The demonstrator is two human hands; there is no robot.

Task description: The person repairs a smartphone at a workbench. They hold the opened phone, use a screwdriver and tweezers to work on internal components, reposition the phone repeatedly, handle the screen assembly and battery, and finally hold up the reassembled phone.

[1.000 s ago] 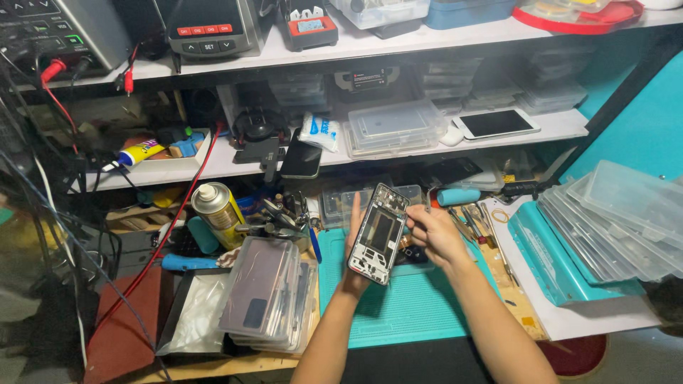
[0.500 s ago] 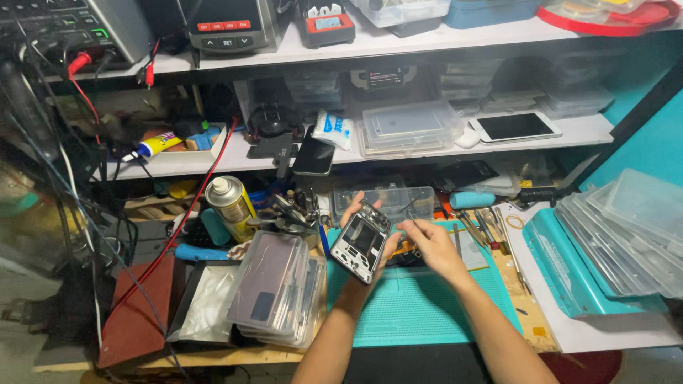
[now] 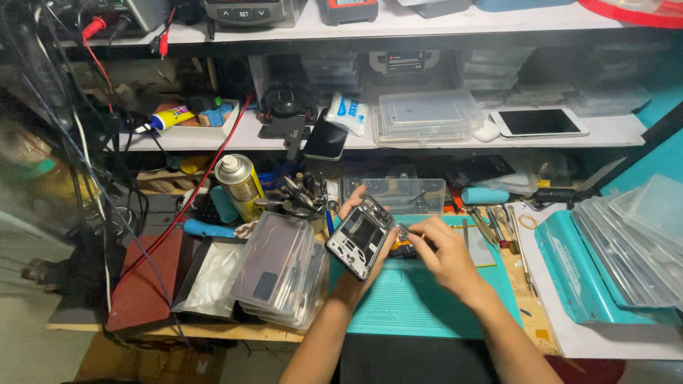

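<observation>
My left hand (image 3: 353, 274) holds an opened phone (image 3: 361, 236) with its back cover off and its dark inner parts showing, tilted above a teal work mat (image 3: 416, 299). My right hand (image 3: 445, 256) is at the phone's right edge, its fingertips pinched together on a small part or tool there that is too small to make out. Both forearms come up from the bottom of the view.
A stack of bagged phones (image 3: 279, 268) lies left of the mat, with a yellow spray can (image 3: 240, 186) and a cluster of tools (image 3: 302, 195) behind. Clear plastic boxes (image 3: 626, 242) sit at the right. Shelves above hold a white tablet (image 3: 538, 122), boxes and meters. Red cables (image 3: 192, 195) hang left.
The view has dropped and shifted. The phone has tilted and moved lower over the mat, and my right hand has closed in on its right edge.
</observation>
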